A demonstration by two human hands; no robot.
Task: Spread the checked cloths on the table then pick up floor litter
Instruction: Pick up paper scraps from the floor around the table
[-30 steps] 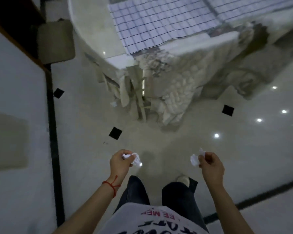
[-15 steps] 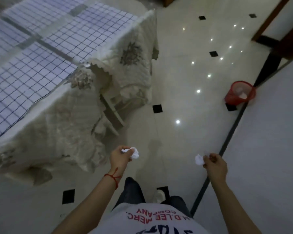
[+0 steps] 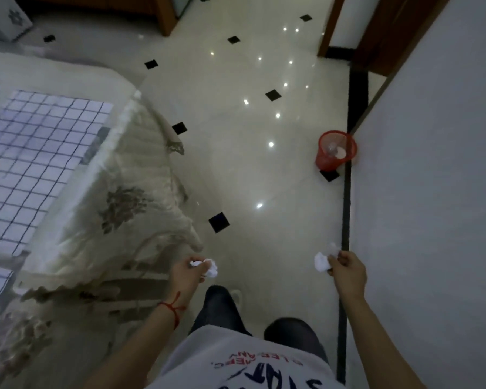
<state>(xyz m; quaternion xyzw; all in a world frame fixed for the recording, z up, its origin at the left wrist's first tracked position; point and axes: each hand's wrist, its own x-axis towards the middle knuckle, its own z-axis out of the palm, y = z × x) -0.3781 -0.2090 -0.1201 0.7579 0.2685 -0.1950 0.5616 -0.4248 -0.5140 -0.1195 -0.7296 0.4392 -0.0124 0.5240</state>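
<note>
A white-and-dark checked cloth lies flat on the table at the left, over a cream embroidered tablecloth that hangs down the side. My left hand, with a red thread at the wrist, is shut on a crumpled white paper ball just off the table's near corner. My right hand is shut on a second white paper ball, held close to the wall. A red mesh waste basket stands on the floor ahead, against the wall, with something pale inside.
Glossy cream floor tiles with small black diamond insets run between table and white wall. A black border strip follows the wall's foot. Brown wooden door frames stand at the far end. My legs and shoe show below.
My view has swung round from the table's skirt to the aisle, and the red basket has come into view and drawn nearer. Both hands keep hold of their paper balls.
</note>
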